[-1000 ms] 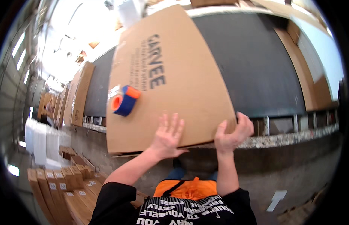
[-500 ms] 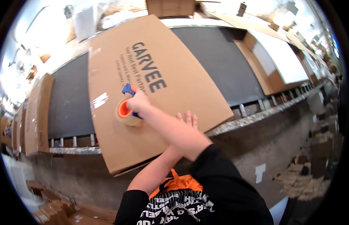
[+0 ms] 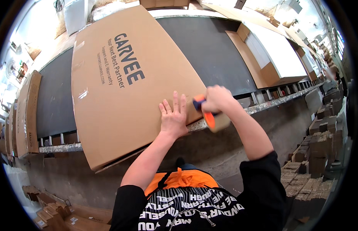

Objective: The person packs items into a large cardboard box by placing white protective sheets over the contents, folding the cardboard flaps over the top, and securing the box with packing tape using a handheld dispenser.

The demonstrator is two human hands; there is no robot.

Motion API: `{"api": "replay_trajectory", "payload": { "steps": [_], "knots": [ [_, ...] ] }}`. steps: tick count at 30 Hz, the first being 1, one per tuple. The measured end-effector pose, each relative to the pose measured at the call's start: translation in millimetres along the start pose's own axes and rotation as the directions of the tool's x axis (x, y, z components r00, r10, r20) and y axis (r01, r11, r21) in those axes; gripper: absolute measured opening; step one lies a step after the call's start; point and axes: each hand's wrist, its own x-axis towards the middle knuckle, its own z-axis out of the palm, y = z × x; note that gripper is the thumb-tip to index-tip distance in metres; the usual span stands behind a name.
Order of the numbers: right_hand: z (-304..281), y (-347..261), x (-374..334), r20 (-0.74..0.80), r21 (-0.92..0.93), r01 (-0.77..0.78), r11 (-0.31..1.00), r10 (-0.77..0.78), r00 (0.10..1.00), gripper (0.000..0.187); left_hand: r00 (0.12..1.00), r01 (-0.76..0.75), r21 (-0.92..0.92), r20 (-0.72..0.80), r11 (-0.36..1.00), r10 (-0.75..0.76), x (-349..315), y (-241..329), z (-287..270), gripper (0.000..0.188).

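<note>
A large brown cardboard box [image 3: 121, 104] with dark print lies flat across the conveyor, its near end jutting over the belt's edge. My left hand [image 3: 174, 115] lies spread on top of the box, near its right front edge. My right hand [image 3: 218, 101] is closed round a tape dispenser [image 3: 212, 120], which has blue and orange parts and a roll of tape. The dispenser is at the box's right corner and smeared by motion; I cannot tell whether it touches the cardboard. Strips of clear tape [image 3: 83, 93] shine on the box's left edge.
The dark conveyor belt [image 3: 206, 48] runs left to right, with a metal rail [image 3: 263, 103] along its near side. An open carton with a white panel [image 3: 281, 50] sits on the right. More boxes [image 3: 27, 111] stand at left. Stacked flat cardboard [image 3: 308, 165] fills the lower right.
My right hand has swung with the tape dispenser from the box's middle to its right corner, uncrossing my arms. My left hand stays flat on the box. The view has shifted slightly.
</note>
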Motion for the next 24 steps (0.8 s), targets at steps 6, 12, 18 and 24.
{"api": "replay_trajectory", "payload": {
  "steps": [6, 12, 18, 24],
  "knots": [
    [151.0, 63.9, -65.5, 0.365, -0.004, -0.039, 0.999, 0.038, 0.93, 0.043, 0.937, -0.164, 0.258, 0.344, 0.952, 0.068, 23.9, 27.3, -32.3, 0.117],
    [85.7, 55.1, -62.4, -0.476, 0.114, 0.197, 0.974, -0.121, 0.871, 0.039, 0.975, -0.096, 0.207, 0.217, 0.974, 0.051, 16.3, 7.4, -10.8, 0.121],
    [-4.2, 10.3, 5.7, -0.191, 0.055, 0.058, 0.997, -0.047, 0.98, 0.038, 0.996, -0.072, 0.055, 0.057, 0.996, 0.069, 11.5, 7.4, 2.9, 0.121],
    [83.1, 52.6, -36.3, 0.458, -0.171, 0.004, 0.985, 0.076, 0.886, 0.05, 0.992, -0.122, 0.113, 0.055, 0.986, 0.116, 11.3, 0.0, 5.6, 0.118]
  ]
}}
